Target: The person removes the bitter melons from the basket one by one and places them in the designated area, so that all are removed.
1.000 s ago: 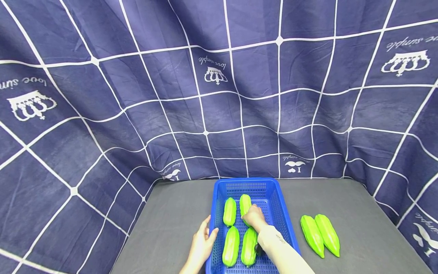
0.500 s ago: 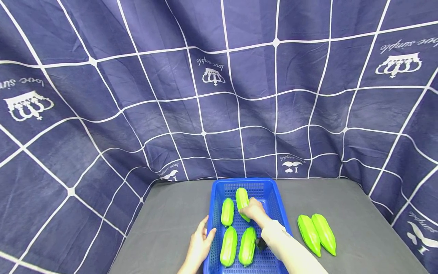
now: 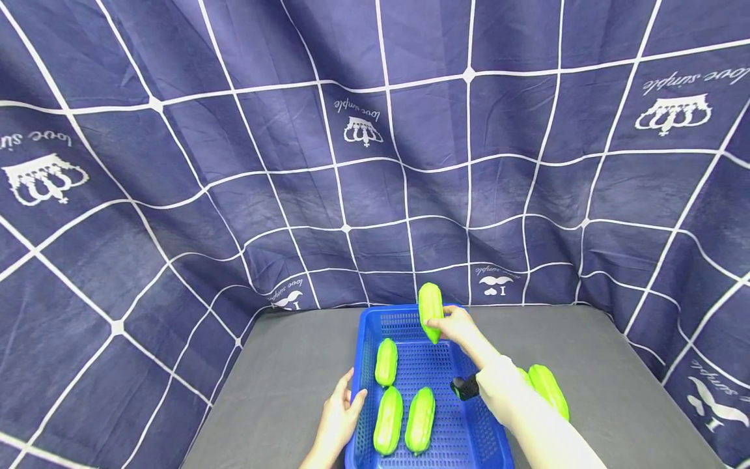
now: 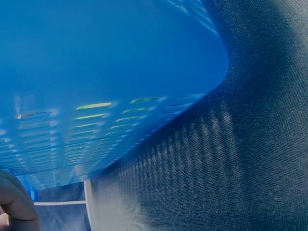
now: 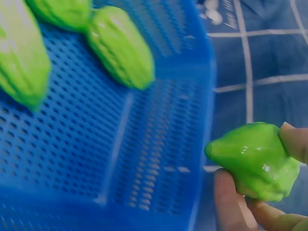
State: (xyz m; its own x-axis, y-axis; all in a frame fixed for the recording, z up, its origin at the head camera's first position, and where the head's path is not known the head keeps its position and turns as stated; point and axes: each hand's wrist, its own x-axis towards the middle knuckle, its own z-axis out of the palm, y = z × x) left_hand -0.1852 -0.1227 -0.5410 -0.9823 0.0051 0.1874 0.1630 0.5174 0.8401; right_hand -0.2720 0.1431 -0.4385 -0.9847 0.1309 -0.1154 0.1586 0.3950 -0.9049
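My right hand (image 3: 459, 326) pinches a bright green, ridged bitter melon (image 3: 430, 303) above the far end of a blue perforated basket (image 3: 404, 342). In the right wrist view this held melon (image 5: 257, 161) points its tapered end toward the basket wall, with thumb and fingers around it. Three similar melons lie in the basket: one at the far left (image 3: 386, 362), one at the near left (image 3: 388, 421) and one at the near right (image 3: 420, 420). At the basket's left rim, my left hand (image 3: 340, 413) grips the side, thumb at the edge.
To the right of the basket, two more melons lie on the grey table (image 3: 293, 365); my sleeve partly hides them, with one melon (image 3: 549, 391) showing better. A blue curtain (image 3: 305, 195) with white lines hangs behind. A black wrist device (image 3: 465, 387) sits at my right cuff.
My right hand has lifted the melon from the basket's upper middle and carried it up toward the far rim. The left hand stays at the basket's side; the view has shifted slightly.
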